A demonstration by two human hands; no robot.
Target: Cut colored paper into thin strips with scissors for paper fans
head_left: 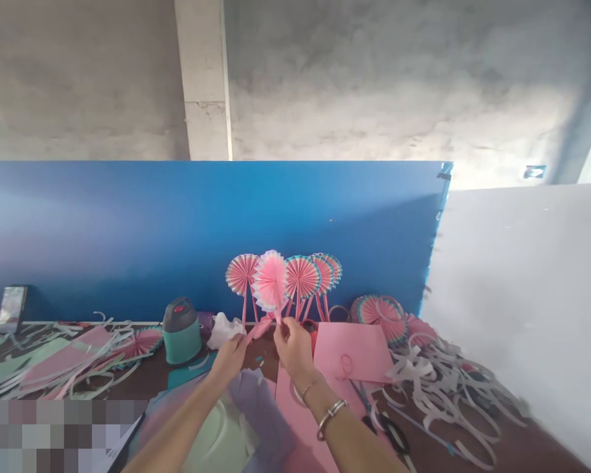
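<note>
A round pleated paper fan (270, 281), pink with a pale frilled edge, stands upright in front of me. Its base is pinched between the fingers of my right hand (294, 345), which wears bracelets at the wrist. Just to the left, my left hand (230, 355) is closed on the end of a pink paper piece (260, 328) that slants up toward the fan's base. Whether that piece is joined to the fan, I cannot tell. Behind stand several finished-looking pleated fans on pink sticks, among them one with a blue edge (303, 277).
A teal, dark-topped container (182, 332) stands left of my hands, and a phone (12, 309) leans farther left. Pink sheets (352, 348), scissors (362, 397) and heaped white paper strips (438, 387) lie to the right. A blue panel (325, 203) rises behind the table.
</note>
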